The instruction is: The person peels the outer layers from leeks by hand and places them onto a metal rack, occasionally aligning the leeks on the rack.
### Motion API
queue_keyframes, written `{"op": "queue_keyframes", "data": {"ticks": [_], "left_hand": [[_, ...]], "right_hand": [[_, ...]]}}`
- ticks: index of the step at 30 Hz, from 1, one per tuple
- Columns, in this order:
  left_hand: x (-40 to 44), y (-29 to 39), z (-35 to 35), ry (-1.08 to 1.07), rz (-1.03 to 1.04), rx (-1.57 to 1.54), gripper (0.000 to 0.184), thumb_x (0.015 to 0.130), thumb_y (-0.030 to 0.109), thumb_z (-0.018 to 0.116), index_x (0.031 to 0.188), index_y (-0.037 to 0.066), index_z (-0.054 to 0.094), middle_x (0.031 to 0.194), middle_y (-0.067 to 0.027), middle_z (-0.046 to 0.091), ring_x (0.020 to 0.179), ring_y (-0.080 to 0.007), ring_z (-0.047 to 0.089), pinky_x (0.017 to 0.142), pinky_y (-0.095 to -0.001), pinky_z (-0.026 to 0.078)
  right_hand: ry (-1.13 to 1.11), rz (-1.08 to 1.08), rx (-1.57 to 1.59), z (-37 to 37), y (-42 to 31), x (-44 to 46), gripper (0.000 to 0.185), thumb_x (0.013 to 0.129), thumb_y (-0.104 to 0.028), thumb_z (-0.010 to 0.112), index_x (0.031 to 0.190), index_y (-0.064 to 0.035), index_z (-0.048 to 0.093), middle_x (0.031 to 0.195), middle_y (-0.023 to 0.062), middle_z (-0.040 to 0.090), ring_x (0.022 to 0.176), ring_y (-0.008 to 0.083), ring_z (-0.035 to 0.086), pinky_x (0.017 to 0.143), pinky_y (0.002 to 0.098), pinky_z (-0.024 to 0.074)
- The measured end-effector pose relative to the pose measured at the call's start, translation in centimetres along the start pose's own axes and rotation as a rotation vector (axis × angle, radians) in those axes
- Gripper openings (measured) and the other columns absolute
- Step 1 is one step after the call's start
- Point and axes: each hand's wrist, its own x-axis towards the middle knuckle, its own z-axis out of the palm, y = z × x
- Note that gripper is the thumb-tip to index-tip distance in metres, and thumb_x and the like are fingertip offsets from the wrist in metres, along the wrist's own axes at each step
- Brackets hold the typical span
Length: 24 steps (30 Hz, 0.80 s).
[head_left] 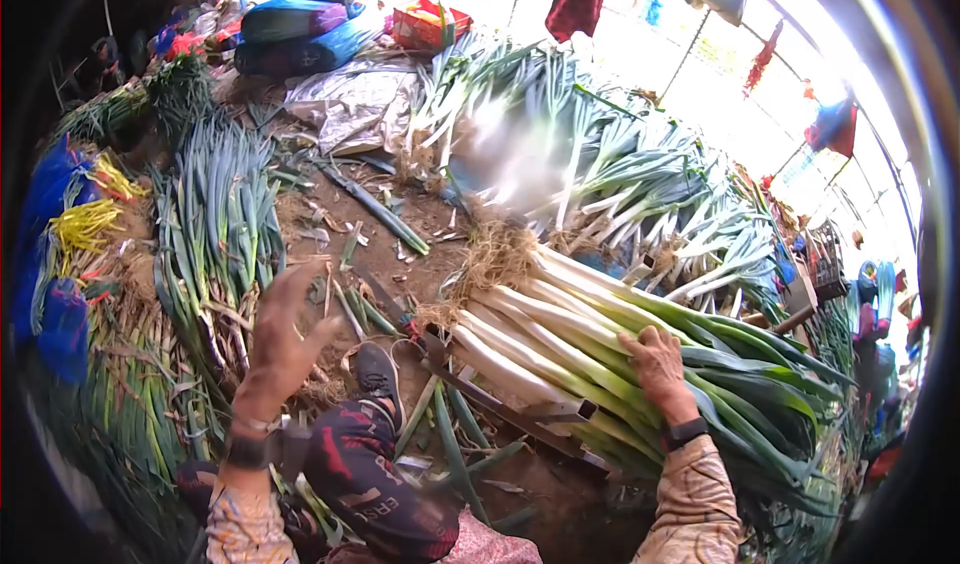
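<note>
A large bundle of leeks [575, 334] lies across a low metal frame [500, 404], its roots toward the middle of the view and its green leaves to the right. My right hand [658, 364] rests on top of the bundle where the white stalks turn green, fingers bent over the stalks. My left hand [282, 339] is raised at the left, above the ground and close to a pile of leeks [218, 214]. Its fingers are spread and slightly blurred, with nothing in them.
More leeks [640, 169] lie in a long heap at the back right. Blue net bags [62, 329] with yellow ties are at the far left. A red crate [430, 26] and a silver sheet [355, 104] are at the back. Loose leaves litter the ground around my shoe [378, 376].
</note>
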Motion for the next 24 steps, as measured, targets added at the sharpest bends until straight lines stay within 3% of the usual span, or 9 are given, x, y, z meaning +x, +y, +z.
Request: {"op": "queue_keyframes", "data": {"ticks": [4, 6, 9, 12, 14, 15, 18, 19, 24], "left_hand": [[-10.9, -6.2, -0.7, 0.163, -0.366, -0.235, 0.049, 0.074, -0.001, 0.062, 0.122, 0.004, 0.049, 0.115, -0.0122, 0.052, 0.101, -0.0243, 0.054, 0.087, -0.0334, 0.045], [-16.7, -7.1, -0.8, 0.125, -0.585, -0.293, 0.048, 0.074, -0.004, 0.06, 0.12, 0.003, 0.05, 0.11, -0.0096, 0.053, 0.096, -0.0202, 0.055, 0.084, -0.0309, 0.046], [-24.8, -7.1, 0.9, 0.108, -0.756, -0.436, 0.044, 0.074, -0.003, 0.059, 0.117, 0.001, 0.052, 0.106, -0.0077, 0.056, 0.092, -0.017, 0.056, 0.082, -0.0295, 0.047], [-29.4, -5.6, 3.1, 0.116, -0.773, -0.508, 0.039, 0.074, 0.001, 0.059, 0.113, 0.001, 0.054, 0.1, -0.0081, 0.059, 0.089, -0.0151, 0.057, 0.077, -0.028, 0.048], [-29.3, -2.6, 2.0, -0.037, -0.807, -0.45, 0.038, 0.074, -0.001, 0.058, 0.112, 0.001, 0.055, 0.096, -0.008, 0.06, 0.084, -0.0148, 0.059, 0.075, -0.0272, 0.048], [-30.1, -2.5, 2.3, 0.002, -0.785, -0.591, 0.038, 0.074, -0.001, 0.059, 0.112, 0.001, 0.055, 0.095, -0.0082, 0.061, 0.08, -0.0155, 0.061, 0.072, -0.0268, 0.049], [-31.3, -2.1, 1.2, 0.004, -0.751, -0.582, 0.035, 0.079, -0.001, 0.058, 0.113, 0.0, 0.054, 0.095, -0.009, 0.061, 0.081, -0.0143, 0.059, 0.07, -0.0257, 0.048], [-31.6, -1.7, 1.0, 0.047, -0.756, -0.549, 0.032, 0.079, -0.002, 0.057, 0.111, -0.001, 0.055, 0.09, -0.0086, 0.062, 0.078, -0.0131, 0.059, 0.069, -0.0251, 0.048], [-34.2, -0.9, -0.3, 0.04, -0.801, -0.401, 0.029, 0.078, 0.0, 0.06, 0.106, -0.002, 0.058, 0.084, -0.0088, 0.065, 0.075, -0.0135, 0.06, 0.07, -0.0263, 0.048]], "right_hand": [[0.038, -0.022, 0.067, 0.2, 0.4, -0.4, 0.037, 0.075, -0.014, 0.063, 0.11, -0.0246, 0.063, 0.089, 0.004, 0.049, 0.087, 0.0235, 0.046, 0.077, 0.0376, 0.0364], [0.055, -0.02, 0.094, 0.7, 0.4, -0.4, 0.036, 0.074, -0.012, 0.064, 0.108, -0.0244, 0.065, 0.089, 0.0033, 0.049, 0.085, 0.0235, 0.046, 0.075, 0.0374, 0.0365], [0.065, 0.025, 0.171, 1.1, 1.4, 0.9, 0.033, 0.073, -0.01, 0.064, 0.103, -0.022, 0.067, 0.085, 0.0066, 0.053, 0.087, 0.0275, 0.05, 0.075, 0.0386, 0.0391], [0.012, 0.067, 0.188, 1.6, 1.4, 0.5, 0.034, 0.074, -0.01, 0.064, 0.105, -0.0217, 0.067, 0.087, 0.0067, 0.054, 0.087, 0.0279, 0.049, 0.076, 0.0383, 0.0397], [-0.033, 0.068, 0.184, 1.0, 0.1, -0.9, 0.035, 0.074, -0.011, 0.064, 0.108, -0.0213, 0.066, 0.089, 0.007, 0.054, 0.086, 0.028, 0.048, 0.077, 0.0377, 0.0398], [-0.07, 0.044, 0.148, 1.1, 0.1, -1.5, 0.037, 0.074, -0.011, 0.064, 0.11, -0.0206, 0.065, 0.09, 0.0074, 0.053, 0.086, 0.0286, 0.047, 0.078, 0.0385, 0.0401], [-0.078, 0.058, 0.156, 0.2, -0.4, -1.3, 0.038, 0.075, -0.011, 0.064, 0.111, -0.0203, 0.064, 0.09, 0.0078, 0.053, 0.087, 0.0296, 0.047, 0.079, 0.0398, 0.0405], [-0.089, 0.064, 0.148, 0.2, -0.3, -1.2, 0.04, 0.074, -0.014, 0.064, 0.112, -0.0249, 0.063, 0.092, 0.0081, 0.053, 0.088, 0.0293, 0.049, 0.076, 0.0412, 0.0423], [0.006, 0.102, 0.195, 1.2, 1.0, -0.6, 0.037, 0.075, -0.01, 0.062, 0.109, -0.0247, 0.065, 0.091, 0.0085, 0.054, 0.091, 0.0293, 0.049, 0.077, 0.0414, 0.0424]]}}
